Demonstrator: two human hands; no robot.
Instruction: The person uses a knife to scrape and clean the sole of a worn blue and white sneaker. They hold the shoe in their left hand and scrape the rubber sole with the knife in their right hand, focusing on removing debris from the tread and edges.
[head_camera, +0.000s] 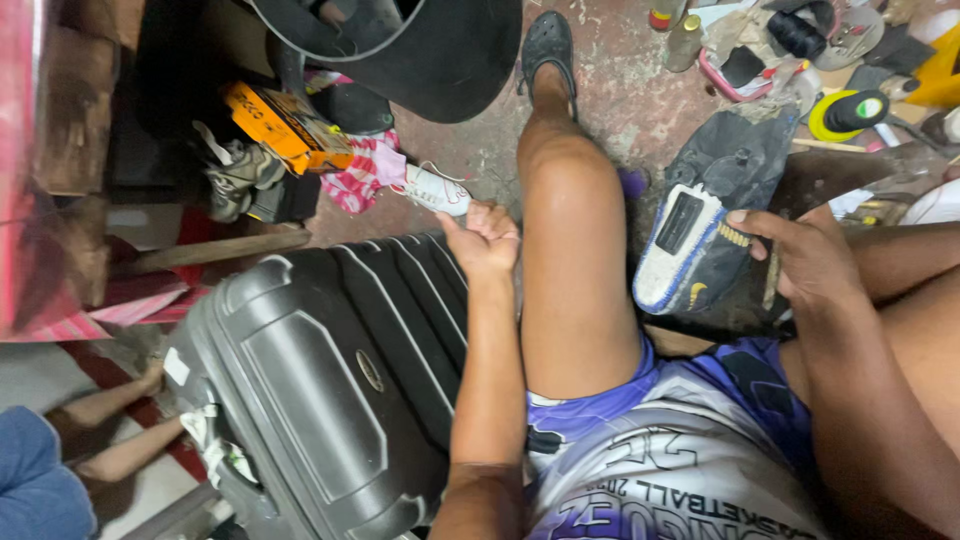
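While another person's bare legs (120, 425) are showing at the eight o'clock edge of the view, a black ribbed hard-shell suitcase (330, 390) is lying on the floor just to their right, filling the lower middle-left. Up at ten o'clock from the suitcase, an orange cardboard box (285, 125) is sitting among a grey worn sneaker (235, 175) and a pink-and-white striped cloth (360, 180). A small white lace-up shoe (432, 190) is lying at twelve o'clock of the left hand (485, 238), just beside its fingertips. The left hand is resting at the suitcase's upper right corner with fingers curled inward; whether it is gripping anything I cannot tell. Right of it, the person's bare knee (570, 220) is rising toward twelve o'clock, ending in a black clog (547, 45). Further right, a dark sports shoe with a white-and-yellow sole (700, 225) is lying sole-up, toe pointing to seven o'clock. The right hand (810, 265) is sitting at three o'clock of that shoe, fingers closing over its edge, thumb on the sole side. Past it, at one o'clock, a yellow-and-black round tape roll (850, 112) is lying among scattered clutter on the stained concrete floor (620, 100).
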